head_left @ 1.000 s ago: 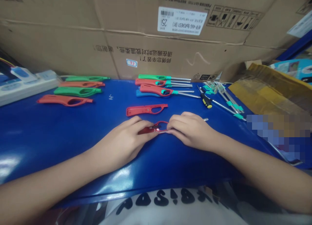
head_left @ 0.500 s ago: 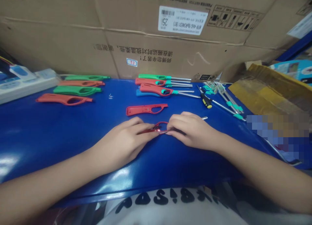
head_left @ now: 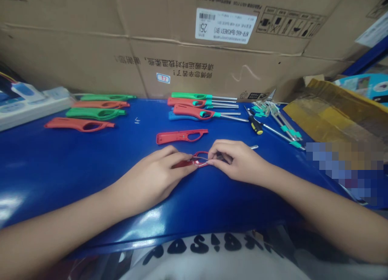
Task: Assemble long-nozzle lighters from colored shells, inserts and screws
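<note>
Near the middle of the blue table, my left hand (head_left: 157, 172) is closed on the left part of a red lighter shell (head_left: 200, 153). Its finger loop shows between my two hands. My right hand (head_left: 235, 160) pinches at the right side of the shell, where a thin dark strand and a small shiny piece run between the fingertips. A metal tube end (head_left: 254, 147) sticks out beyond my right hand. Just behind my hands lies an empty red shell half (head_left: 182, 137), its inner side up. My hands hide much of the held shell.
Green and red handles (head_left: 80, 124) lie at the left by a white power strip (head_left: 36, 106). Lighters with metal tubes (head_left: 194, 111) lie behind. A black-yellow screwdriver (head_left: 255, 125) and metal tubes (head_left: 286, 130) are at the right. A cardboard box (head_left: 91, 49) stands behind.
My right fingers have shifted slightly and opened a little at the shell, and the dark strand shows more clearly between my hands. My left hand has barely moved.
</note>
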The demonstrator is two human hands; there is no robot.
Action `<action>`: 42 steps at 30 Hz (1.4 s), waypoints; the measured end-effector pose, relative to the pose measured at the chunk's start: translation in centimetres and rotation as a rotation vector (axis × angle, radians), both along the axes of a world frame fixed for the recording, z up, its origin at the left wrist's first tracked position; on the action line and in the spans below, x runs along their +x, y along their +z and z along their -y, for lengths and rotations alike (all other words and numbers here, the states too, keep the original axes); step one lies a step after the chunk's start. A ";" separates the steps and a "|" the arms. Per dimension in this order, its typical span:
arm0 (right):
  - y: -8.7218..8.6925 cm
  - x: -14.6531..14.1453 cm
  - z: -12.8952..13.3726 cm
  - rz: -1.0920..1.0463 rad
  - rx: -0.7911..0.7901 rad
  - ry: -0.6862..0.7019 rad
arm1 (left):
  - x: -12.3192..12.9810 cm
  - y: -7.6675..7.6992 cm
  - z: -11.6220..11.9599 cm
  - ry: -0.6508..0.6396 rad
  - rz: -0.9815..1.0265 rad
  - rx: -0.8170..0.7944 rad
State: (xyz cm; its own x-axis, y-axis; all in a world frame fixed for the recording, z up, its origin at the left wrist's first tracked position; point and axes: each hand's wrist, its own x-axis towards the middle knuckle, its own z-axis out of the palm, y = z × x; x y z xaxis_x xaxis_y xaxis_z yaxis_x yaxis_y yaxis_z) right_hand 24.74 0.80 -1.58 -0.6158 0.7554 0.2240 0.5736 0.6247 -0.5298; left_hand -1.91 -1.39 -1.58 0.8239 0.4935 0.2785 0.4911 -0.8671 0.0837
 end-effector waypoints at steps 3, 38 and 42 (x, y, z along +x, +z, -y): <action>0.2 0.0 0.0 -0.034 -0.069 -0.011 | 0.1 0.2 0.1 -0.024 -0.081 0.065; 1.1 0.5 0.3 0.023 0.126 0.197 | 0.0 -0.1 -0.5 0.045 0.194 -0.049; 2.1 2.7 -2.2 -0.046 0.270 0.025 | 0.0 0.2 -0.5 0.035 0.170 -0.064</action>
